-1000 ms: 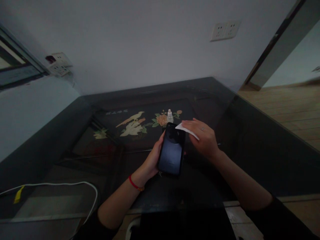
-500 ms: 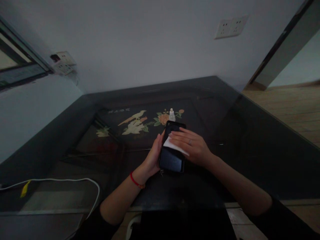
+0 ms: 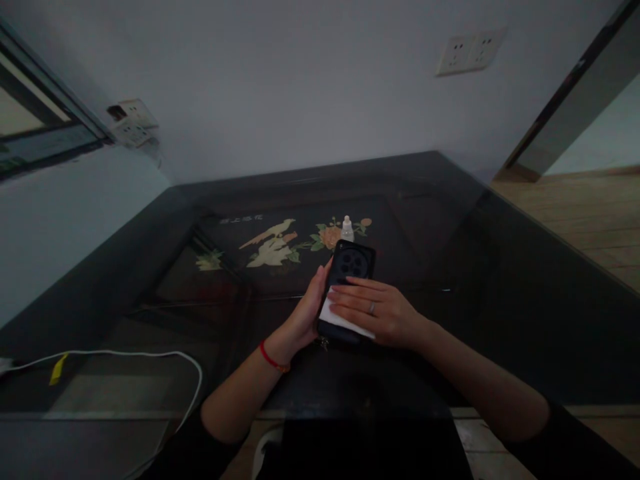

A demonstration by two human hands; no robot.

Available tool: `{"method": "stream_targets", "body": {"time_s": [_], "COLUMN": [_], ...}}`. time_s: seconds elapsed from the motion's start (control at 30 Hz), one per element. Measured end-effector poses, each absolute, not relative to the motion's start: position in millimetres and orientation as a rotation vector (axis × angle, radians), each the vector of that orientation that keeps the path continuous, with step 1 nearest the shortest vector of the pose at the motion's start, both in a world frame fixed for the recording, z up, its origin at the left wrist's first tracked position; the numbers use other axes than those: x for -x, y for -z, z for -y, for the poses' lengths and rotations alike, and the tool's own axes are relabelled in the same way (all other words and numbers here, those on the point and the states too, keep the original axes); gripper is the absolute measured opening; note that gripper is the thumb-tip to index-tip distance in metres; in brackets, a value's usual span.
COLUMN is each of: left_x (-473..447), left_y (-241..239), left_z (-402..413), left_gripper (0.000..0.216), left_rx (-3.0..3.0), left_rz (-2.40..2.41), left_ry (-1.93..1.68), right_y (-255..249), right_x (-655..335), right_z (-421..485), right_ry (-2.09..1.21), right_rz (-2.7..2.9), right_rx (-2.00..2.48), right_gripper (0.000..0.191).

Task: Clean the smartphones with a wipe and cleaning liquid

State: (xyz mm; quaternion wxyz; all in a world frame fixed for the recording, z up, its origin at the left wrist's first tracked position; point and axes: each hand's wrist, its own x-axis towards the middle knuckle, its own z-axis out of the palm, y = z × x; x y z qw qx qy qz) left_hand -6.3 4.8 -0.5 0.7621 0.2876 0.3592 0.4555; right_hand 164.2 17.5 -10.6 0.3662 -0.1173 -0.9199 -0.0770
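Down the phone's back slid the white wipe, from the camera end a second ago to the near end.

The left hand (image 3: 305,313) gripped the dark phone (image 3: 347,277) along its left edge, back side up, above the glass-topped table (image 3: 500,313). The right hand (image 3: 383,313) lay flat with fingers extended, pressing the white wipe (image 3: 337,317) against the phone's lower half, just below the round camera cluster. Beyond the phone's far end stood a small dropper bottle (image 3: 347,229); well off to the left of the gripping hand lay a white cable (image 3: 150,357).
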Motion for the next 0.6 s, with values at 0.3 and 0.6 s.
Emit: {"method": "stream_targets", "body": {"time_s": [0.3,0.6], "left_x": [5,8], "left_y": [-3,-3], "left_z": [-4,-8], "left_gripper": [0.05,0.052], "left_rx": [-0.621,-0.628], "left_rz": [-0.79,-0.756], "left_ry": [-0.995,-1.065], "right_y": [13,14], "right_x": [-165,-166], "right_z": [-19,-22], "right_ry": [0.207,0.191], "right_rz": [2.343,2.258], "right_rx": [0.411,0.512], "right_gripper": [0.031,0.03]}}
